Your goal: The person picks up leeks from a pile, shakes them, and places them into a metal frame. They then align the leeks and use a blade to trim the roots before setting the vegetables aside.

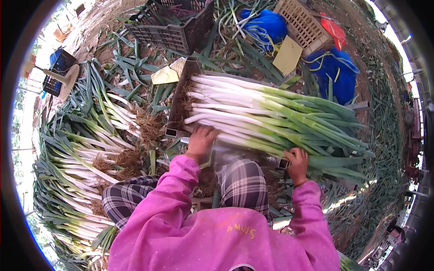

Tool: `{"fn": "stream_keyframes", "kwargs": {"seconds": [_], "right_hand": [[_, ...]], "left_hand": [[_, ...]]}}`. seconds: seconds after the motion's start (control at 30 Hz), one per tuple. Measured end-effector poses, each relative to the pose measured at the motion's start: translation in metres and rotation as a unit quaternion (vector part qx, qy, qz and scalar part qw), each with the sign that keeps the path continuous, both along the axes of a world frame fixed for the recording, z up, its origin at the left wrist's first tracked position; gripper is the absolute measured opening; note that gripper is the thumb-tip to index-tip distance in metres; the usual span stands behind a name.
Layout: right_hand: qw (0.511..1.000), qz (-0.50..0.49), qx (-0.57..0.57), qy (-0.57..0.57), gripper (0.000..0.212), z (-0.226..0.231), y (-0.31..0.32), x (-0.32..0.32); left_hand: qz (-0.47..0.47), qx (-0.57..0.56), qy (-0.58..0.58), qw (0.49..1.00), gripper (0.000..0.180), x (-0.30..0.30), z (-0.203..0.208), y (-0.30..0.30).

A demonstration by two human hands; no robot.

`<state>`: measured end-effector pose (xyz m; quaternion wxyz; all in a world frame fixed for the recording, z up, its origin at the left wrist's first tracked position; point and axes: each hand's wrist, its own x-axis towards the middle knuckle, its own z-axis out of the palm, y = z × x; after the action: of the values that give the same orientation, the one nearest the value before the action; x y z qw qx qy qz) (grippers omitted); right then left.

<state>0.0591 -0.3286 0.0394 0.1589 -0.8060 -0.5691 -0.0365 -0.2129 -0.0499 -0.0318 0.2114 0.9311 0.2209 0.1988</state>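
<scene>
A thick bundle of leeks (266,108) lies across a metal frame (183,97), white root ends to the left and green leaves to the right. At the near edge of the bundle, close to the root ends, my left hand (202,141) has its fingers curled on the nearest white stalks. My right hand (296,163) is closed around the green part of the nearest stalks, beside the frame's square tube end. Parts of the fingers of both hands are hidden by the stalks.
A large heap of leeks (77,167) with roots covers the ground on my left. Beyond the frame are a dark crate (165,36), a tan crate (303,25), and blue bags (334,74). Yellow card pieces (287,54) lie nearby. Loose leaves litter the ground.
</scene>
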Motion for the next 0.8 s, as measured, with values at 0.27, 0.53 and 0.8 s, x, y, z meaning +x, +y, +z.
{"fn": "stream_keyframes", "kwargs": {"seconds": [0.27, 0.53, 0.8], "right_hand": [[0.999, -0.029, 0.02, -0.031, 0.032, -0.012, -0.002, -0.012], [1.0, -0.02, 0.005, -0.009, 0.036, -0.004, -0.003, -0.012], [0.993, -0.033, -0.085, 0.081, 0.027, 0.001, 0.007, 0.011]], "left_hand": [[-0.011, 0.062, 0.029, 0.998, 0.042, -0.02, -0.018, -0.005], [0.023, -0.082, 0.164, 0.983, 0.046, 0.006, 0.018, -0.002], [-0.068, -0.191, 0.29, 0.935, 0.047, 0.022, 0.03, 0.042]]}}
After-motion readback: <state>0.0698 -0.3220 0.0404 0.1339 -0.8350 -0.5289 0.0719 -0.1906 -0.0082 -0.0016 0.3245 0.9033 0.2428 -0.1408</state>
